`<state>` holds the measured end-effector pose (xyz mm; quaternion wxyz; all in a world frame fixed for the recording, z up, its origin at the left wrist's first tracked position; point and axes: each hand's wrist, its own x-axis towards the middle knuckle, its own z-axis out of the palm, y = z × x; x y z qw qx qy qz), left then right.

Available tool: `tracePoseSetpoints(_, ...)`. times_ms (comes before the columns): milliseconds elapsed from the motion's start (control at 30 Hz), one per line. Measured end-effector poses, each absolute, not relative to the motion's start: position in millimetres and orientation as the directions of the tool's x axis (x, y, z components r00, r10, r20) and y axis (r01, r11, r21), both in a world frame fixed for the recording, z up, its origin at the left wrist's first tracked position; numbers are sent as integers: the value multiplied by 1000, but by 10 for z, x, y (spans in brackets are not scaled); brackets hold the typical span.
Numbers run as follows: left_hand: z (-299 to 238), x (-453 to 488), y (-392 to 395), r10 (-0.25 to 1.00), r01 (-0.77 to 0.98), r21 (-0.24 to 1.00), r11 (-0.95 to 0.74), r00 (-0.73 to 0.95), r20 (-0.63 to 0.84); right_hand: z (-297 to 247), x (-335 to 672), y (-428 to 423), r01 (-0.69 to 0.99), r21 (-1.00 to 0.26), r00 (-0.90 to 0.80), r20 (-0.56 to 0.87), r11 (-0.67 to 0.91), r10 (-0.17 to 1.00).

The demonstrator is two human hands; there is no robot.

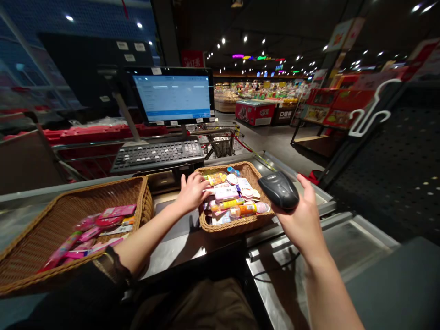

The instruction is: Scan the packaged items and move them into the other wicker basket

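My right hand (302,220) grips a black handheld barcode scanner (280,190) at the right side of a wicker basket (220,228). Over that basket's left rim reaches my left hand (193,192), fingers apart, with the tips at the small packages inside. I cannot tell whether they touch one. Among the contents are a pale pink package (226,194), a tube with an orange label (245,209), a yellow tube (227,204) and a yellow packet (216,178). Some items lie partly hidden under others.
On the left, another wicker basket (44,208) holds several pink packages (118,211). Behind the counter stand a lit monitor (173,98) and a black keyboard (160,153). A cable (275,270) crosses the metal counter below my right hand. A white hook rack (367,112) is at right.
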<state>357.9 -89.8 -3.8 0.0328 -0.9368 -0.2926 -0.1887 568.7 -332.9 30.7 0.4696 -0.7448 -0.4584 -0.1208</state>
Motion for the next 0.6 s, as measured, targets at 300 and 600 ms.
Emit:
tracePoseSetpoints(300,10,1482,-66,800,823,77,-562,518,303,130,4997,-2835,838,-533,295,616,112,730)
tracePoseSetpoints(600,-299,726,-194,844,902,-85,-424,359,-399,-35,4171,-2521,830,-494,82,567,259,820)
